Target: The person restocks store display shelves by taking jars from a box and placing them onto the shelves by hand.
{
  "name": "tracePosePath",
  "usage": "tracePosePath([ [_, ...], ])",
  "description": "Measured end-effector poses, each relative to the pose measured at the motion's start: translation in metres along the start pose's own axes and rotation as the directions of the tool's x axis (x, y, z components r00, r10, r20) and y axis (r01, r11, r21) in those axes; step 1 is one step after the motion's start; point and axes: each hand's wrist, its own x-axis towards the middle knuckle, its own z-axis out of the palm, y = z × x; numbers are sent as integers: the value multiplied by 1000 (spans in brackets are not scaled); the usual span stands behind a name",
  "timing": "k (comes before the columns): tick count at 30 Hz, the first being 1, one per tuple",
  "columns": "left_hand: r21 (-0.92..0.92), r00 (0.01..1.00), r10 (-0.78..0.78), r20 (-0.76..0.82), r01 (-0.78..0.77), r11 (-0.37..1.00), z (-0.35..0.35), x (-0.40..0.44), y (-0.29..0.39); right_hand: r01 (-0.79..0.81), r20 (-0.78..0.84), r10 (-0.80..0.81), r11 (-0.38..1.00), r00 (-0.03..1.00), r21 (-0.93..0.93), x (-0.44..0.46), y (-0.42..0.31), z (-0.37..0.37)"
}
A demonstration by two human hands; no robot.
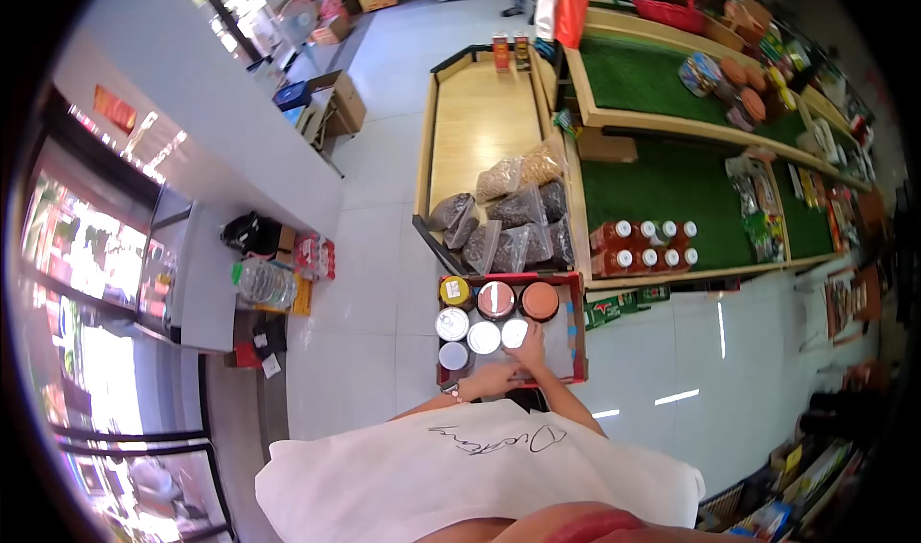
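Observation:
A shallow red-edged cardboard box (578, 327) holds several lidded jars. The back row has a yellow-lidded jar (455, 292) and two with reddish lids, one at the middle (496, 300) and one at the right (539, 301). White-lidded jars (484, 337) stand nearer to me. My right hand (530, 348) is closed around the near side of the rightmost white-lidded jar (515, 332). My left hand (491, 380) lies low over the box's near edge, below the jars; its fingertips are too small and partly hidden to read.
Bags of dark and tan goods (523, 207) lie on a wooden display table (484, 111) beyond the box. Red bottles with white caps (643, 246) stand on green shelving at the right. Water bottles (264, 284) and cartons sit on the left floor.

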Motion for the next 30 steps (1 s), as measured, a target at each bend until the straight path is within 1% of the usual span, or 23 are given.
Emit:
tracePosePath([
  [1, 14, 1000, -3, 2, 3, 1000, 1, -9, -6, 8, -1, -8, 1000, 1000, 11, -2, 6, 2],
  [2, 37, 1000, -1, 1, 1, 999, -1, -17, -15, 34, -29, -32, 995, 999, 96, -1, 9, 4],
  [3, 64, 1000, 2, -1, -2, 998, -4, -23, -26, 7, -33, -3, 992, 999, 126, -1, 10, 2],
  [5, 108, 997, -7, 75, -1, 994, -5, -38, -58, -52, -29, 58, 980, 998, 192, -10, 6, -2],
  [6, 134, 993, -6, 115, -9, 991, -3, -45, -73, -46, -86, 57, 991, 995, 125, -19, 4, -5],
  [8, 152, 978, -3, 207, -29, 988, -3, -61, -100, -204, -100, 208, 978, 973, 47, -42, 2, 2],
  [9, 157, 973, -16, 229, -20, 987, -5, -70, -106, -287, -113, 286, 958, 952, 5, -54, 4, 2],
  [10, 163, 967, -29, 252, -13, 987, -7, -81, -111, -321, -146, 309, 945, 940, -68, -69, -2, 1],
  [13, 218, 936, -39, 350, -41, 975, -11, -100, -134, -335, -59, 335, 942, 940, 12, -117, -10, -4],
  [14, 241, 922, -39, 385, -60, 969, -11, -99, -141, -253, -267, 255, 967, 929, 40, -135, -13, 6],
  [15, 297, 901, -38, 432, -103, 949, -14, -95, -142, -169, -393, 158, 986, 906, 7, -146, -16, 8],
  [17, 391, 856, -60, 514, -172, 904, -13, -91, -134, -16, -584, -48, 995, 810, -103, -175, -26, 14],
  [18, 402, 850, -31, 526, -216, 890, -11, -87, -126, -116, -577, 76, 993, 813, -32, -189, -32, 13],
  [19, 413, 844, -5, 537, -257, 874, -10, -84, -118, -190, -584, 176, 981, 792, 38, -205, -33, 16],
  [21, 448, 829, -54, 557, -244, 860, -6, -65, -96, -313, -592, 354, 933, 724, 176, -230, -29, 19],
  [24, 408, 828, 70, 556, -346, 845, 8, -42, -59, -494, -492, 648, 762, 582, 419, -289, 15, 42],
  [26, 393, 794, 102, 599, -403, 826, 37, -19, -57, -667, -417, 744, 661, 523, 343, -342, 68, 66],
  [27, 388, 778, 125, 616, -437, 811, 48, 3, -53, -722, -413, 790, 597, 453, 350, -365, 83, 68],
  [28, 377, 732, 200, 651, -541, 752, 57, 20, -44, -774, -399, 835, 522, 378, 359, -391, 95, 73],
  [30, 343, 724, 308, 618, -600, 723, 71, 48, -16, -786, -400, 879, 432, 257, 443, -443, 123, 78],
])
